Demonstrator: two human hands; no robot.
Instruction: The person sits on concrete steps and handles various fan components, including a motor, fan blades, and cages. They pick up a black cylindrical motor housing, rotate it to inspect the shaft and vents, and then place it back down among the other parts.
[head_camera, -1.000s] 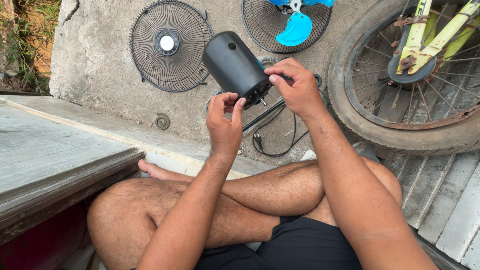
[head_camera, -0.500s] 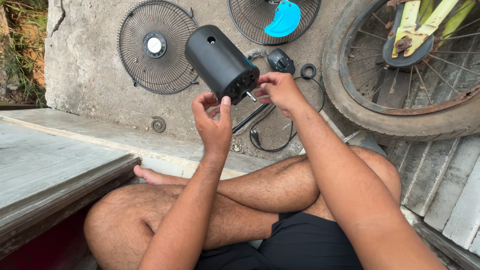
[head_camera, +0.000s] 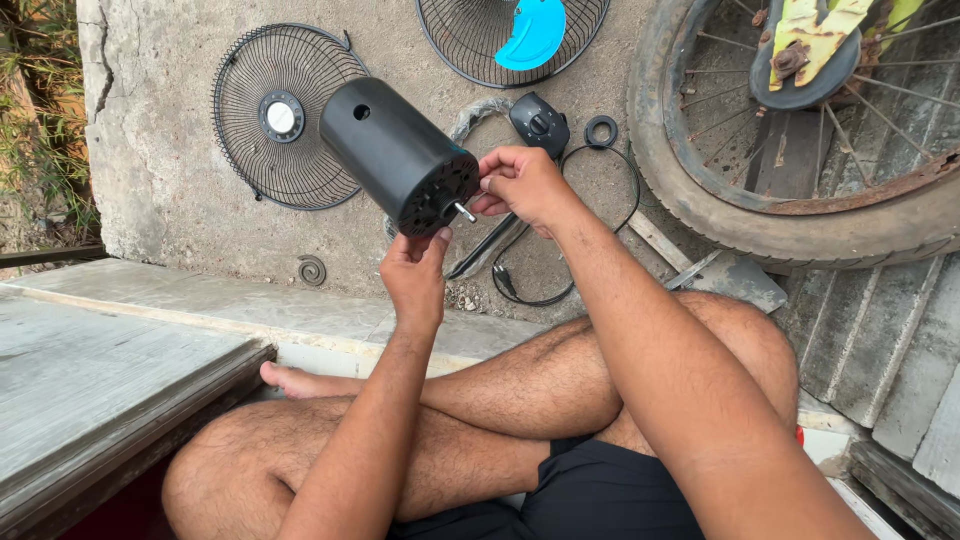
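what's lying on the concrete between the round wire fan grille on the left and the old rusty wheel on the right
In the head view, a black fan control base with a knob, a small black ring and a looping black power cord lie there; the held black motor housing hides part.

We note a concrete slab (head_camera: 180, 200) bearing two fan grilles (head_camera: 285, 115), a blue blade (head_camera: 533, 32), cord (head_camera: 540, 290) and wheel (head_camera: 800, 200).

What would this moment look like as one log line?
left hand: under black cylindrical fan motor housing | right hand: at its vented end beside metal shaft | round wire fan grille: on concrete
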